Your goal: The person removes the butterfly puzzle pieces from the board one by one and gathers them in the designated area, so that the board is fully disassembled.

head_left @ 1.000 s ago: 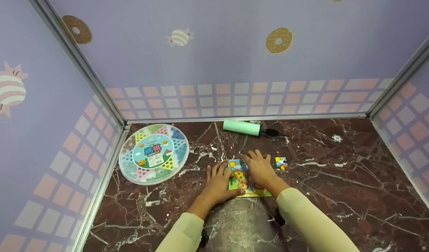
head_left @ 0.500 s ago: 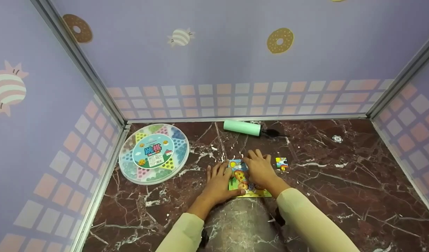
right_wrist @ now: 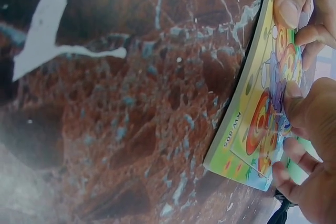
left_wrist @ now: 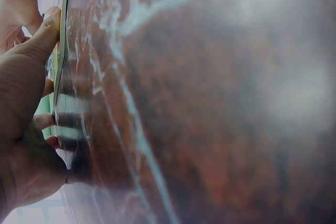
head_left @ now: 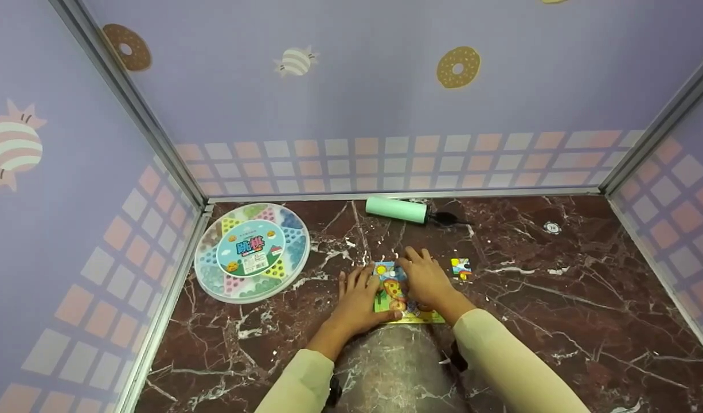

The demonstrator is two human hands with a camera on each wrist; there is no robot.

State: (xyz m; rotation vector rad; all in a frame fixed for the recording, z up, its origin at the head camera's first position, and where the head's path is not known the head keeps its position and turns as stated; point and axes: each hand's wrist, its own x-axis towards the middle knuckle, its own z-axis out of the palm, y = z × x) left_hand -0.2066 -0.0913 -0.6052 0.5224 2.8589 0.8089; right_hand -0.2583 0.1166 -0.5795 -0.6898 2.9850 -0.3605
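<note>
- I locate the picture puzzle [head_left: 393, 292] on the desk [head_left: 535, 321], about midway between the left and right edges and well apart from the far edge.
- Left hand [head_left: 358, 299]: I read it as spread. The thumb rests on the puzzle near its near edge; the fingers lie along its left edge.
- Right hand [head_left: 426, 281]: its fingers bend down onto the upper right part of the puzzle and cover it. I cannot tell whether they pinch a piece or only press; the fingertips are partly hidden.
- The right wrist view shows me the puzzle's near right corner, uncovered.
- Loose puzzle piece [head_left: 461, 268]: on the desk, just beside the right hand, on the side toward the right edge.
- Round game box [head_left: 252, 252] with a clear cover: at the far left corner.
- Mint green pump [head_left: 397, 210]: lying near the middle of the far edge, black nozzle [head_left: 445, 218] toward the right.
- Small round disc [head_left: 551, 228]: near the far right corner.
</note>
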